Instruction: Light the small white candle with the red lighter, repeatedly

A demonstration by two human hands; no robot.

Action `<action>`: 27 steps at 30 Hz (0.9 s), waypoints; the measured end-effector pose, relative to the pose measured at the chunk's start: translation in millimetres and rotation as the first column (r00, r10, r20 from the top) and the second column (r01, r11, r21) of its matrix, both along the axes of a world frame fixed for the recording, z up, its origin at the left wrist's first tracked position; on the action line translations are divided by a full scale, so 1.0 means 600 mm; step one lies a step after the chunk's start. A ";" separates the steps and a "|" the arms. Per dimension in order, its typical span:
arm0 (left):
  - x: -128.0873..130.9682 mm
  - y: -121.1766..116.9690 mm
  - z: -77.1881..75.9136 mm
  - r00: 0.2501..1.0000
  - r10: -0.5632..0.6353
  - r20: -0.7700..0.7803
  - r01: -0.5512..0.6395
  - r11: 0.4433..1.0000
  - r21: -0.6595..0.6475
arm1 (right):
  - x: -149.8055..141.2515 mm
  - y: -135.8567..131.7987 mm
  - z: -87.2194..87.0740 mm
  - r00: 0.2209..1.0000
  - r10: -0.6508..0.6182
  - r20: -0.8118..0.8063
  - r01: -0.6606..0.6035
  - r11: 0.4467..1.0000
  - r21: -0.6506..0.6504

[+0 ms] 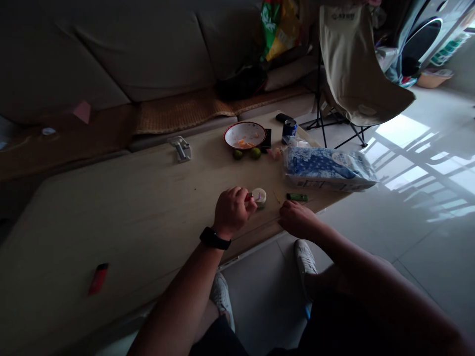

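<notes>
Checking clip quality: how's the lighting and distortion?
Head view: the sofa sits in shadow, sunlight glares on the floor tiles at right, and the wide lens bends the table edge; the left hand and right hand stay dim but readable.

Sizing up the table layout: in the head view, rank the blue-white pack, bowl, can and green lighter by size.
Largest first: the blue-white pack, the bowl, then the can and the green lighter, which look alike, so I won't rank those two.
</notes>
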State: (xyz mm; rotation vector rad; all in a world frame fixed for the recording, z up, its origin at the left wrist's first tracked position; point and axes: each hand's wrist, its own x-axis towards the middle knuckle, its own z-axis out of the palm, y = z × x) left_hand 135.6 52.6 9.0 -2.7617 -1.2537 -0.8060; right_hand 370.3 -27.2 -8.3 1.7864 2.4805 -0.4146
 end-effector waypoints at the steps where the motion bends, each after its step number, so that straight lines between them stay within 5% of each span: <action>1: 0.002 0.001 0.000 1.000 0.005 -0.014 -0.005 1.000 0.005 | 0.000 0.000 0.000 1.000 -0.006 -0.003 0.006 1.000 0.006; 19: 0.012 0.001 0.005 0.996 0.012 -0.089 -0.010 1.000 0.023 | -0.002 -0.003 0.004 0.999 -0.040 -0.015 0.040 0.999 0.004; 27: -0.005 0.000 0.012 0.991 0.015 0.133 -0.020 0.999 0.029 | 0.001 -0.002 0.000 1.000 -0.006 -0.031 0.006 1.000 0.018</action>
